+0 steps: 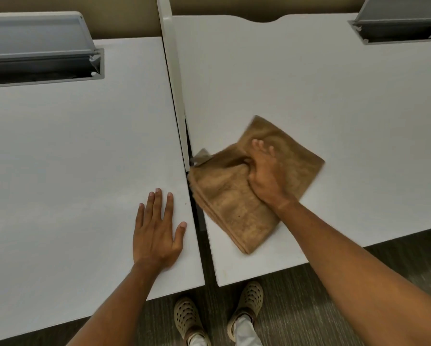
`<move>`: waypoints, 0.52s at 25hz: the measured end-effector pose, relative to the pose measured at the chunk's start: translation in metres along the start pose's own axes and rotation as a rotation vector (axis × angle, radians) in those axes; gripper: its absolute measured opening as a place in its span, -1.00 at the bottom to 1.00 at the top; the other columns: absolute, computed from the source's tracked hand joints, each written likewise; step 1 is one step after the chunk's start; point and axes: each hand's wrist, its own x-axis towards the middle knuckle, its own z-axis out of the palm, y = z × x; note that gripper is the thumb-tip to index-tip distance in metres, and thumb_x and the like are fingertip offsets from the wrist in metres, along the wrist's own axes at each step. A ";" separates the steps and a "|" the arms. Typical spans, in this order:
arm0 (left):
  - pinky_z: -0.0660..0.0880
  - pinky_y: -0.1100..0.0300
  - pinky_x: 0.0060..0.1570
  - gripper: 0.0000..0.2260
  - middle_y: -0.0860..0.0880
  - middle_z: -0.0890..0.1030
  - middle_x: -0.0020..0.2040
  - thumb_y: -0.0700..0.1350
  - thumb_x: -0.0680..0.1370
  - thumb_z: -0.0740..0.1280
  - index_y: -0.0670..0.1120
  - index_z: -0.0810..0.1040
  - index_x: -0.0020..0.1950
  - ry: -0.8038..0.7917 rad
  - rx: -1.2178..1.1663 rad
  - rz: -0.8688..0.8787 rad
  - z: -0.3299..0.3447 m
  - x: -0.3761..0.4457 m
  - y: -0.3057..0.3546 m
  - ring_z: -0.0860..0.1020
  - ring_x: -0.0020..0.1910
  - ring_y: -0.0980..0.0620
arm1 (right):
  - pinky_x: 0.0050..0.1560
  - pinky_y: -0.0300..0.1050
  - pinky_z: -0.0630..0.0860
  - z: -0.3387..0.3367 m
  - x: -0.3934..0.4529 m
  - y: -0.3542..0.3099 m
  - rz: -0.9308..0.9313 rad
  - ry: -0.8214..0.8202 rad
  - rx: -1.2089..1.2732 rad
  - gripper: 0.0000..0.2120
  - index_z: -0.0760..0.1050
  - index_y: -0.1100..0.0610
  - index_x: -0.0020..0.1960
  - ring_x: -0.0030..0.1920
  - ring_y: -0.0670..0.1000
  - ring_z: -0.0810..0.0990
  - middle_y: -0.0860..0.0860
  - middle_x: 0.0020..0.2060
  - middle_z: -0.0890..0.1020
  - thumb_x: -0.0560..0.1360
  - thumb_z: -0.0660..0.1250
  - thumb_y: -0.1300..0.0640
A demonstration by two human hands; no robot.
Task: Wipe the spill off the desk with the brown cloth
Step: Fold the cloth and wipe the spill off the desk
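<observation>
A folded brown cloth (224, 196) lies on the right white desk (309, 96), near its left edge and partly over the gap between the two desks. My right hand (265, 176) presses down on the cloth's middle, fingers bunching the fabric, and its far edges look motion-blurred. My left hand (157, 228) rests flat on the left white desk (72, 158), fingers spread, holding nothing. I see no spill on the bare desk surface. A tiny brown speck (185, 203) sits by the left desk's right edge.
A white divider panel (175, 83) stands between the desks. Each desk has a grey cable tray with its lid up, one at the far left (42, 63), one at the far right (399, 26). The desks' front edges are close to me, with my feet (219, 318) on carpet below.
</observation>
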 end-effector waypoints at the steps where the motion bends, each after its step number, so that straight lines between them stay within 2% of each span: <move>1: -0.06 -0.10 0.54 -0.32 -0.15 -0.09 0.61 0.26 0.57 -0.09 -0.08 -0.07 0.60 0.001 -0.001 0.001 0.000 0.001 0.000 -0.13 0.59 -0.09 | 0.53 0.08 0.07 0.007 0.002 -0.014 -0.086 -0.046 0.003 -0.58 0.47 0.27 0.34 0.44 0.20 0.37 0.26 0.38 0.45 0.51 0.17 0.23; 3: -0.06 -0.09 0.54 -0.29 -0.16 -0.06 0.61 0.29 0.56 -0.13 -0.08 -0.04 0.60 -0.008 0.001 0.011 0.000 0.000 0.000 -0.12 0.59 -0.09 | 0.50 0.07 0.18 0.014 -0.013 -0.035 -0.207 -0.108 0.023 -0.58 0.46 0.28 0.35 0.40 0.17 0.43 0.24 0.35 0.49 0.53 0.16 0.17; 5: -0.07 -0.10 0.54 -0.22 -0.17 -0.09 0.61 0.36 0.52 -0.08 -0.08 -0.09 0.60 -0.026 0.024 0.025 0.001 -0.001 -0.004 -0.14 0.59 -0.10 | 0.49 0.03 0.24 0.007 -0.047 -0.038 -0.304 -0.167 0.055 -0.56 0.42 0.28 0.38 0.38 0.11 0.46 0.20 0.34 0.51 0.56 0.12 0.14; 7: -0.08 -0.10 0.54 -0.17 -0.17 -0.15 0.61 0.39 0.51 -0.01 -0.09 -0.15 0.60 -0.036 0.054 0.032 0.001 -0.001 -0.005 -0.18 0.59 -0.10 | 0.51 -0.02 0.21 -0.007 -0.081 -0.021 -0.337 -0.200 0.027 -0.55 0.36 0.24 0.43 0.41 0.04 0.41 0.14 0.37 0.49 0.54 0.16 0.23; 10: -0.06 -0.10 0.54 -0.30 -0.16 -0.11 0.61 0.27 0.57 -0.07 -0.08 -0.11 0.60 -0.008 0.007 0.008 -0.001 -0.001 -0.002 -0.16 0.59 -0.08 | 0.54 0.02 0.09 -0.028 -0.106 0.022 -0.114 -0.075 -0.034 -0.42 0.26 0.21 0.48 0.46 0.04 0.34 0.14 0.40 0.46 0.47 0.22 0.38; 13: -0.06 -0.10 0.54 -0.31 -0.15 -0.12 0.61 0.25 0.57 -0.09 -0.08 -0.11 0.60 -0.007 0.005 0.000 -0.003 -0.001 0.000 -0.16 0.59 -0.08 | 0.54 0.13 -0.03 -0.036 -0.083 0.041 0.160 0.057 -0.069 -0.53 0.29 0.29 0.45 0.48 0.13 0.29 0.21 0.35 0.50 0.54 0.10 0.25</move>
